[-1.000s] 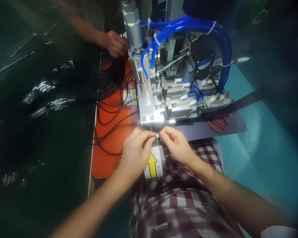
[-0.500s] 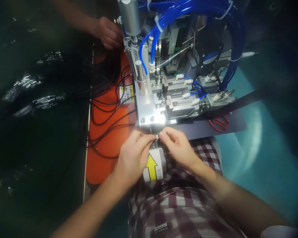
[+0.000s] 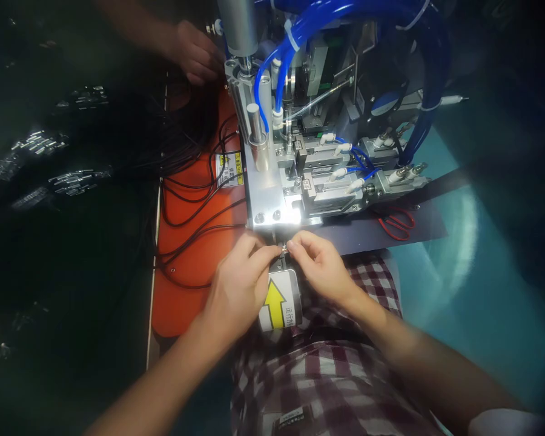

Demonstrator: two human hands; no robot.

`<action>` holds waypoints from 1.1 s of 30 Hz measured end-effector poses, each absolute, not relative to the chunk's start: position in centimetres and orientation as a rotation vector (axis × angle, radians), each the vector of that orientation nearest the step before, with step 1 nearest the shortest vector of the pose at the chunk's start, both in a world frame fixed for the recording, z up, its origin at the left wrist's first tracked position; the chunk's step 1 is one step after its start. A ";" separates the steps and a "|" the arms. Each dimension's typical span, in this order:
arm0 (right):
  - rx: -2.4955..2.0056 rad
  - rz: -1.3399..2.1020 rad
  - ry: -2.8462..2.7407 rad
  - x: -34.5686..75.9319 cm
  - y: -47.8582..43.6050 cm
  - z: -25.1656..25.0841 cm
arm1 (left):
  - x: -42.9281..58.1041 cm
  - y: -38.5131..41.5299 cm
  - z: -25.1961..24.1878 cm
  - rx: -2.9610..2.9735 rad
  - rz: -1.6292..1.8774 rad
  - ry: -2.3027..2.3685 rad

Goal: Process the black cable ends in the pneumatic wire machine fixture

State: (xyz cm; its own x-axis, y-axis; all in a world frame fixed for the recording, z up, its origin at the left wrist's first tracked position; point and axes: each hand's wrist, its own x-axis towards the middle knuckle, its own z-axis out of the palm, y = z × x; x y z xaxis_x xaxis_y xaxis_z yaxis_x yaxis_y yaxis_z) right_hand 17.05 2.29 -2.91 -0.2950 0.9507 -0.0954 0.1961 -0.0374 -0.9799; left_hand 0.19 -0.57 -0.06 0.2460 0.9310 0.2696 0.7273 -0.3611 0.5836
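Left hand (image 3: 238,278) and right hand (image 3: 320,266) come together, fingertips pinched on a small metallic piece (image 3: 284,249), too tiny to identify surely. They fill a narrow gap between the front edge of the machine (image 3: 270,197) and a yellow-arrow label (image 3: 290,297). Leftward, an orange surface (image 3: 181,312) under black cables (image 3: 188,136) ends in a pale edge; rightward, a dark plate (image 3: 354,238) extends.

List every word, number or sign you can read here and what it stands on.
"运行方", its end unclear, with a yellow arrow: on the white label.
Warning triangle: on the sticker on the orange board; its characters are too small to read.
Patch on the checked garment: blurred, unreadable.
Metal block: mark too small.
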 end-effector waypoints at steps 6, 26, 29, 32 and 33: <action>-1.241 1.386 -1.556 17.1 2.4 -3.0 | -0.1 -0.5 -0.1 2.256 0.826 1.465; -1.293 1.540 -1.283 17.4 1.7 -2.1 | 0.1 -0.6 -0.1 2.214 0.835 1.501; -1.276 1.623 -1.209 17.3 1.9 -1.8 | 0.2 -0.6 0.0 2.221 0.823 1.510; -1.270 1.678 -1.176 17.4 2.1 -1.6 | 0.3 -0.6 0.1 2.223 0.847 1.509; -1.268 1.682 -1.178 17.4 2.1 -1.6 | 0.3 -0.6 0.2 2.224 0.858 1.506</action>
